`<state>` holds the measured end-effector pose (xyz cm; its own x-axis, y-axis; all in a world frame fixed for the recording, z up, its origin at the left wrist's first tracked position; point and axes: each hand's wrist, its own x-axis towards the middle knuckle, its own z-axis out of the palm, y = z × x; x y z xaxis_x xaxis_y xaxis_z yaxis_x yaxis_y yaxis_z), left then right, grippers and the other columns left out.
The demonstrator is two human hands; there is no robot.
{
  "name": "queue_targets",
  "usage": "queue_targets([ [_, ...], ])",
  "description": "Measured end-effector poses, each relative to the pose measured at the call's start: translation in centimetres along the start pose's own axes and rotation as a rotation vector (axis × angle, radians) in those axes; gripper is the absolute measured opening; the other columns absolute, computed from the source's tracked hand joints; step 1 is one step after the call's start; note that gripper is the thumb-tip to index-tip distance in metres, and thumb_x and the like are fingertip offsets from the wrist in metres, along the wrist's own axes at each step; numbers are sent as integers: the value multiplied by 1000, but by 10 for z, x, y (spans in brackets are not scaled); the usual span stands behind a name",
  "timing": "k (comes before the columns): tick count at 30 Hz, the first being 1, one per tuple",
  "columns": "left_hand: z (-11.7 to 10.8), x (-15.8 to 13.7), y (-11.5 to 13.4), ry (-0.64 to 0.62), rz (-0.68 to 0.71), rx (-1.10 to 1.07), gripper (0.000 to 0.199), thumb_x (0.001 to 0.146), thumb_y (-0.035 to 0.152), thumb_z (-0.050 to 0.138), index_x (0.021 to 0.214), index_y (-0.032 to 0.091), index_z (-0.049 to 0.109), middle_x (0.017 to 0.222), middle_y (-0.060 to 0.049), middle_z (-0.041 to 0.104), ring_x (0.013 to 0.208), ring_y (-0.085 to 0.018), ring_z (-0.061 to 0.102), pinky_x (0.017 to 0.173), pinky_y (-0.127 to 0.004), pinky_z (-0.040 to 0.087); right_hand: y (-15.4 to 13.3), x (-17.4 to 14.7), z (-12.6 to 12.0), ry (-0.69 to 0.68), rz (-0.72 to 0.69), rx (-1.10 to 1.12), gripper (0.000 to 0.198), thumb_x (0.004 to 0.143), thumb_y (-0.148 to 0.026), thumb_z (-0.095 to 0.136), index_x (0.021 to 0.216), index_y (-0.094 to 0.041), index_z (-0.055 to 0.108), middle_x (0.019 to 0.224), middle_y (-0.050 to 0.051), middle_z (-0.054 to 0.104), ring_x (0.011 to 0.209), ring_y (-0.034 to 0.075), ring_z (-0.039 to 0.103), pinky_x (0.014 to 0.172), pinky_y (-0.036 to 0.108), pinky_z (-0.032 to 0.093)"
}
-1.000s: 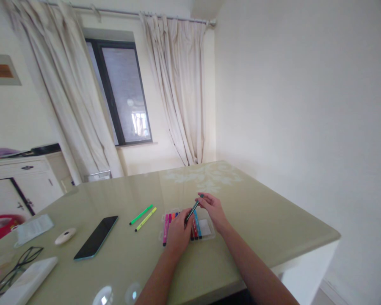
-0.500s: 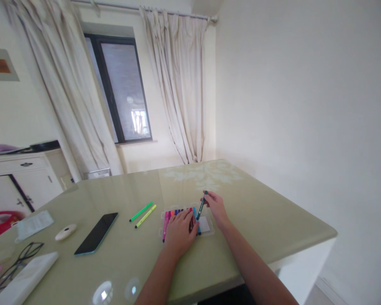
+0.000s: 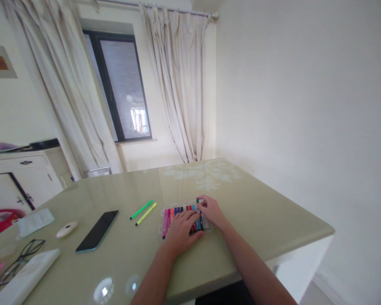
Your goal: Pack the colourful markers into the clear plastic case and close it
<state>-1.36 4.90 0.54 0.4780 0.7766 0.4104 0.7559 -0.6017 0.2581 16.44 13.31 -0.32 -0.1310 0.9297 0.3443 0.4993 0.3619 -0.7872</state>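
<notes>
A clear plastic case lies on the table with a row of coloured felt-tip pens side by side in it, pink at the left through to blue at the right. My left hand rests over the row with its fingers stretched out, covering the middle pens. At the case's right part, my right hand pinches the upper end of a dark green felt-tip pen, which lies along the blue pen. Left of the case, a bright green pen and a yellow pen lie loose on the table.
A phone lies left of the loose pens. Farther left are a white oval object, a face mask, glasses and a long white object. The table's edge runs along the right.
The dark green pen has gone from standing tilted above the case to lying down beside the blue pen. My right hand has moved left and lower with it; my left hand stays over the pens.
</notes>
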Motion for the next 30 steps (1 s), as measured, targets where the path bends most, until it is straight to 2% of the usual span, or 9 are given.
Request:
queue_targets([
  [3, -1, 1, 3, -18, 14, 8, 43, 90, 45, 64, 129, 29, 63, 135, -7, 63, 122, -28, 57, 106, -47, 42, -1, -1, 0, -7, -11, -82, 30, 79, -15, 62, 106, -16, 73, 81, 5, 73, 74, 18, 67, 74, 28, 51],
  [9, -1, 0, 8, 2, -37, -1, 36, 89, 46, 64, 120, 29, 69, 131, -7, 64, 121, -29, 57, 105, -49, 43, -4, -4, -3, -35, -122, -305, 11, 76, -12, 65, 72, -18, 73, 92, 8, 70, 94, 21, 64, 90, 31, 46],
  [15, -5, 4, 3, 64, -87, -71, 33, 97, 47, 51, 112, 26, 73, 120, -6, 71, 112, -25, 63, 101, -43, 46, -4, -6, -3, -32, -76, -310, 12, 79, -13, 63, 79, -17, 74, 88, 7, 70, 88, 20, 63, 84, 29, 45],
  [18, -16, 2, -20, 264, -393, 21, 39, 102, 35, 38, 103, 21, 74, 108, -9, 74, 101, -24, 66, 95, -40, 49, -5, -7, -2, -31, -52, -299, 13, 81, -14, 62, 84, -17, 75, 91, 7, 70, 88, 19, 63, 84, 28, 45],
  [21, -25, -11, -55, 495, -845, 222, 35, 97, 28, 43, 121, 20, 67, 132, -12, 65, 118, -31, 60, 97, -49, 48, -7, -8, 0, -36, -52, -289, 15, 83, -14, 61, 86, -17, 75, 93, 7, 70, 88, 18, 63, 86, 27, 44],
  [22, -27, -18, -66, 520, -968, 259, 38, 95, 28, 46, 128, 23, 64, 137, -12, 62, 122, -34, 57, 95, -53, 48, -7, -8, 0, -38, -55, -287, 15, 83, -14, 61, 87, -17, 75, 93, 7, 70, 88, 18, 63, 86, 27, 44],
  [24, -28, -31, -86, 469, -1117, 295, 36, 91, 27, 52, 124, 23, 66, 130, -15, 66, 119, -38, 59, 92, -57, 49, -8, -8, 1, -42, -59, -285, 15, 84, -14, 61, 87, -17, 75, 93, 7, 70, 87, 18, 63, 85, 28, 44],
  [27, -26, -40, -102, 373, -1046, 248, 29, 88, 21, 54, 110, 21, 72, 111, -15, 73, 108, -37, 64, 86, -54, 52, -9, -8, 1, -35, -57, -283, 13, 84, -15, 62, 86, -16, 75, 92, 8, 70, 86, 19, 63, 84, 28, 44],
  [30, -24, -33, -99, 414, -895, 136, 27, 91, 20, 49, 105, 19, 71, 103, -12, 75, 102, -29, 67, 89, -45, 54, -11, -7, 0, 16, -65, -262, 12, 85, -17, 62, 83, -16, 74, 90, 8, 69, 85, 19, 62, 83, 30, 44],
])
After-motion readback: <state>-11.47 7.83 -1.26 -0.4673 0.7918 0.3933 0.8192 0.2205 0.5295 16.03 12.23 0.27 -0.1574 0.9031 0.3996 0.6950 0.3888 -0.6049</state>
